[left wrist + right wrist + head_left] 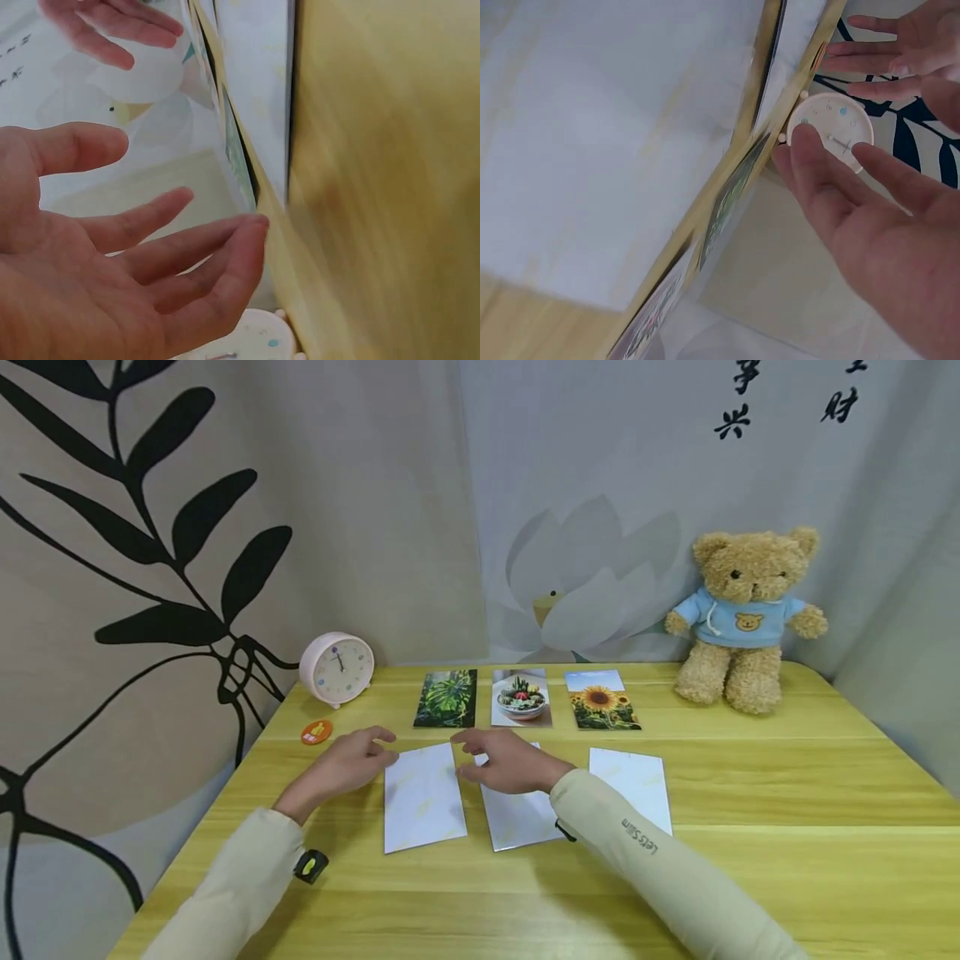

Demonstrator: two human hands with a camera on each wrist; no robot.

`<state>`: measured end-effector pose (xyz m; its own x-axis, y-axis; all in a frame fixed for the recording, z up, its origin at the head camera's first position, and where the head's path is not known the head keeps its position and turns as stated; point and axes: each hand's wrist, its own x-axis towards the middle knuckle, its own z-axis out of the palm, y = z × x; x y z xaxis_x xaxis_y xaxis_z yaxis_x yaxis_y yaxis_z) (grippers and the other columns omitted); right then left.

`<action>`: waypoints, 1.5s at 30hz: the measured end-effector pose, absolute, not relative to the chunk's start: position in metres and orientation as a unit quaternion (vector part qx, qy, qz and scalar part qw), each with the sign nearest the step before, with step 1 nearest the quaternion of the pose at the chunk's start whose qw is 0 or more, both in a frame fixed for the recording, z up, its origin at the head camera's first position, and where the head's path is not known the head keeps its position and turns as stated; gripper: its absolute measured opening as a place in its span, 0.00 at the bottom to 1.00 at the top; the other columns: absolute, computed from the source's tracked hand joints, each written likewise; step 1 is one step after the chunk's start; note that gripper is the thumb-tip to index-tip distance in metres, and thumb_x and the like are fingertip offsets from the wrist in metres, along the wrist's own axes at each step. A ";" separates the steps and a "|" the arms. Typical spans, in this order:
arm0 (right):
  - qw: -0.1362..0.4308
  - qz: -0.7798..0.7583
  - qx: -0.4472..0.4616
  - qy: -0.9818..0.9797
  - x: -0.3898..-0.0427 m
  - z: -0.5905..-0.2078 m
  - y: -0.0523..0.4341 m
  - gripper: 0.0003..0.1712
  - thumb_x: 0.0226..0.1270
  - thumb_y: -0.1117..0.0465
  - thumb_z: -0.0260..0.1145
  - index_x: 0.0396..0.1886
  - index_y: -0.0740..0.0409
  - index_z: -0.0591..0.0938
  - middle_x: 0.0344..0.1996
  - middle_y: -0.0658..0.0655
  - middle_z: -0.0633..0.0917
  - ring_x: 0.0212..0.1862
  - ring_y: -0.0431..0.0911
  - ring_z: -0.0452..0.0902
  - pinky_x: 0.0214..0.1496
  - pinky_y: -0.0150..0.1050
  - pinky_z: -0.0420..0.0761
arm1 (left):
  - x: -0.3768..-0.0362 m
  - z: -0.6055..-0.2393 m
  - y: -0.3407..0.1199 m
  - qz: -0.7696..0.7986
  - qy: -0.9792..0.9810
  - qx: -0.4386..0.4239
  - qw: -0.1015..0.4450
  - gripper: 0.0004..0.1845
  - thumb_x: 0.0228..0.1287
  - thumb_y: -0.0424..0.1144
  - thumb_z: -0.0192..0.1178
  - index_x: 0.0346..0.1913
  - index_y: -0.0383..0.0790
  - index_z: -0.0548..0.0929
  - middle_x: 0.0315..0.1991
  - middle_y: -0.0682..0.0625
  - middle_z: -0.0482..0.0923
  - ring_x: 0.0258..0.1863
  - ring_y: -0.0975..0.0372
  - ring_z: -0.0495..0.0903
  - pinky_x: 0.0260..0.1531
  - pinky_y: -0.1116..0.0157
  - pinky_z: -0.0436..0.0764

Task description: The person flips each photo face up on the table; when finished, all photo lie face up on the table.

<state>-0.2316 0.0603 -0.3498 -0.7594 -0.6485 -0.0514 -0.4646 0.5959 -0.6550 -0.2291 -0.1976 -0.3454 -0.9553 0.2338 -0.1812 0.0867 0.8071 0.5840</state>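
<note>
Fingers straight and relaxed on both sides, holding nothing: left hand [347, 766] hovering at the far left corner of the leftmost white card [422, 797], right hand [510, 762] above the far end of the middle white card [520, 814]. Whether fingertips touch paper, impossible to tell. A third white card [631, 783] lying further right; all three face-down on the near half of the wooden table [787, 827].

Best handled, probably, by pinning one edge flat with a fingertip and sliding a nail under a corner, since thin glossy paper tends to cling and skate on smooth wood.

Readable: "Let's Slim" on the right sleeve [640, 838]. Brushed characters on the far curtain [787, 402], too cropped to read. Orange round sticker [317, 732] near the clock [337, 668], print too small.
</note>
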 end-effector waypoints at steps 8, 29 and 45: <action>0.175 -0.302 -0.314 0.883 -0.227 -0.356 0.044 0.30 0.67 0.49 0.56 0.67 0.50 0.65 0.60 0.57 0.75 0.59 0.46 0.75 0.58 0.40 0.75 | -0.213 -0.354 -0.194 0.277 0.950 0.058 0.130 0.26 0.65 0.48 0.52 0.60 0.35 0.69 0.46 0.40 0.79 0.36 0.59 0.78 0.32 0.64 0.76; 0.170 -0.236 -0.318 0.902 -0.217 -0.365 0.020 0.34 0.66 0.42 0.54 0.69 0.47 0.62 0.57 0.56 0.78 0.59 0.45 0.74 0.59 0.40 0.74 | -0.205 -0.357 -0.197 0.511 0.849 0.021 0.133 0.22 0.70 0.35 0.40 0.65 0.31 0.60 0.57 0.33 0.67 0.51 0.52 0.75 0.50 0.55 0.79; 0.134 -0.495 -0.241 0.824 -0.218 -0.357 0.014 0.33 0.68 0.37 0.47 0.70 0.36 0.56 0.57 0.52 0.76 0.49 0.45 0.79 0.46 0.40 0.81 | -0.221 -0.351 -0.169 0.597 0.791 0.058 0.117 0.27 0.67 0.44 0.53 0.67 0.43 0.62 0.59 0.41 0.66 0.53 0.59 0.73 0.55 0.56 0.77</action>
<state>-0.2179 0.0138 -0.3567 -0.8484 -0.5291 0.0171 -0.2640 0.3948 -0.8800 -0.2210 -0.1695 -0.3513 -0.9661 0.2308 -0.1156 -0.0479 0.2797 0.9589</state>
